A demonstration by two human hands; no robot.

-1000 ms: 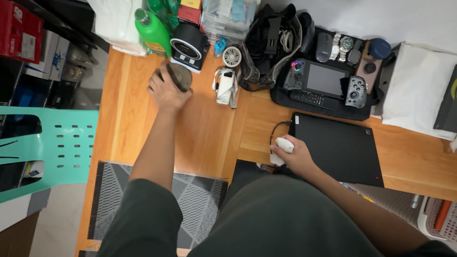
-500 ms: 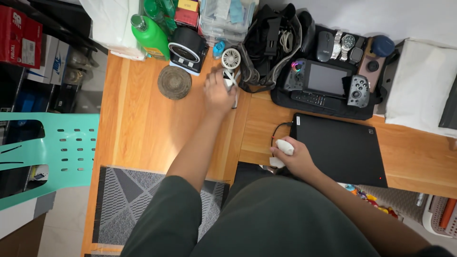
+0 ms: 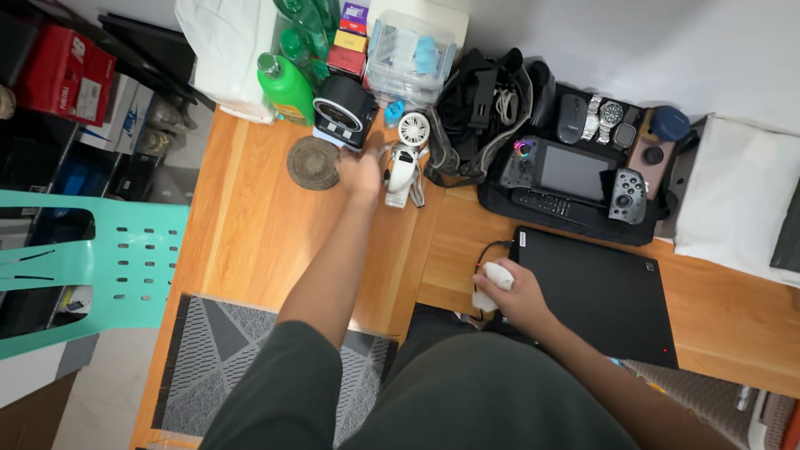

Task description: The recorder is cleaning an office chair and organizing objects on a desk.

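Observation:
My left hand [image 3: 360, 169] reaches across the wooden desk [image 3: 250, 225] and is blurred. It sits between a round brown coaster [image 3: 312, 162] and a white handheld device [image 3: 401, 171], touching or almost touching the device's left side. I cannot tell whether it grips anything. My right hand [image 3: 518, 293] is closed on a small white plug [image 3: 498, 274] with a thin black cable, at the left edge of a shut black laptop [image 3: 596, 283].
Along the back stand a green bottle [image 3: 285, 87], a black round gadget [image 3: 343, 108], a small round fan [image 3: 414, 128], a black bag [image 3: 479, 100] and a handheld game console [image 3: 571, 168] with watches. A teal chair [image 3: 92, 258] and grey mat [image 3: 217, 358] lie left.
My left hand set the brown coaster down near the green bottle, moved right onto the white device, and now lies just left of it. My right hand has stayed on the white plug.

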